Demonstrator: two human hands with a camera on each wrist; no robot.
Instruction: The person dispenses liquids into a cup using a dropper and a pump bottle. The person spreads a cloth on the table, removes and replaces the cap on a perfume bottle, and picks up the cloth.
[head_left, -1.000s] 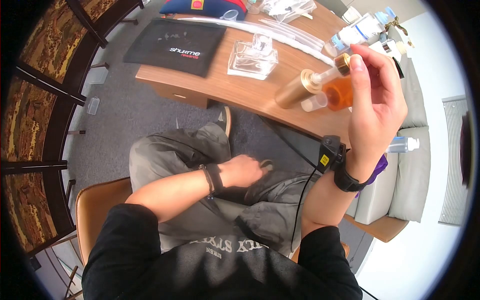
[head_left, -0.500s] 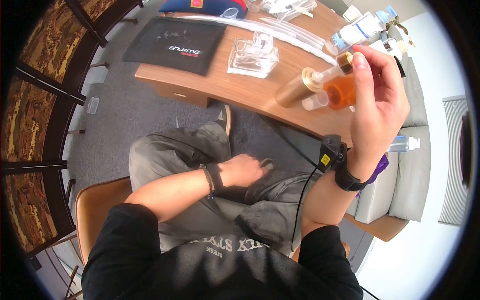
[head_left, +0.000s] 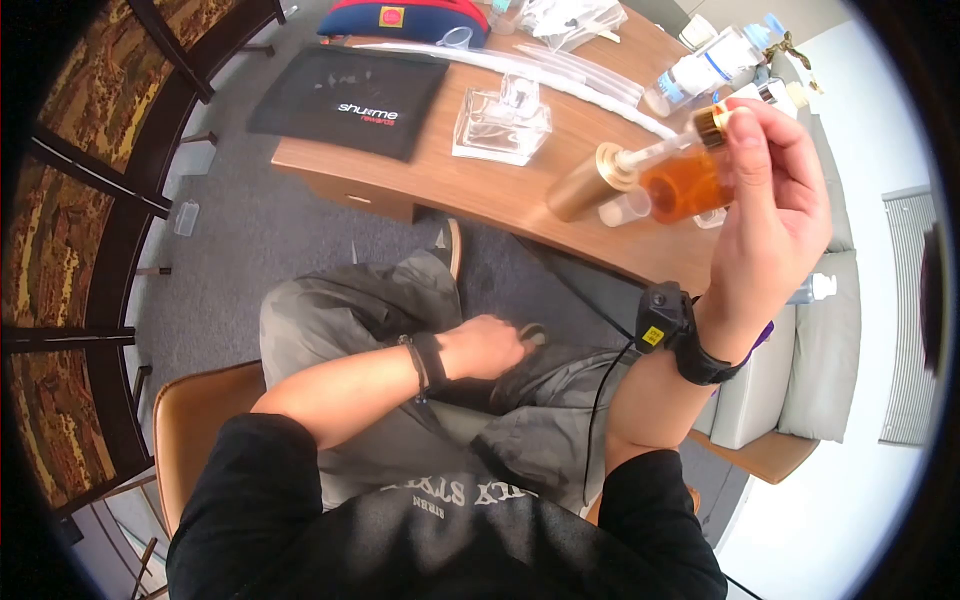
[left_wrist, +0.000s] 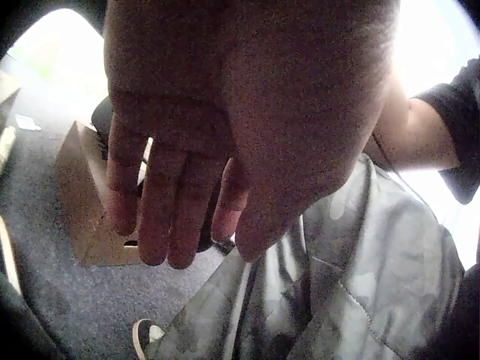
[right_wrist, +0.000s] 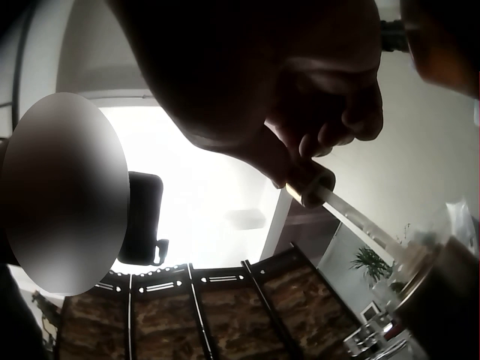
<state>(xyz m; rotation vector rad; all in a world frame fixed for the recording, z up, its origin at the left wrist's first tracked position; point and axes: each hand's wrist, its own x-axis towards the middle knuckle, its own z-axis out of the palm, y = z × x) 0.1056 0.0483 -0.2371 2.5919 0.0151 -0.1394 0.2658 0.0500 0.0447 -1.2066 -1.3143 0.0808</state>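
Observation:
My right hand (head_left: pixel 772 205) pinches a gold cap (head_left: pixel 710 126) between thumb and fingers above the table's right side. From that cap a clear, tube-like stem (head_left: pixel 658 153) slants down to the mouth of a gold bottle (head_left: pixel 582 188). The right wrist view also has the cap (right_wrist: pixel 309 186) at the fingertips, with its pale stem (right_wrist: pixel 360 220) meeting the bottle's neck. An amber bottle (head_left: pixel 682 190) is partly hidden behind the right hand. Over the lap hangs my left hand (head_left: pixel 485 346); its fingers (left_wrist: pixel 165 202) are loose and hold nothing.
A square clear glass bottle (head_left: pixel 500 125) stands left of the gold one. Beside it lies a black pouch (head_left: pixel 345 100) overhanging the table edge. A small translucent cap (head_left: pixel 622 209) sits near the front edge; a labelled clear bottle (head_left: pixel 705 70) is behind.
My right hand has shifted slightly to the right with the gold cap, and more of the stem shows above the gold bottle. The left hand has stayed over the lap.

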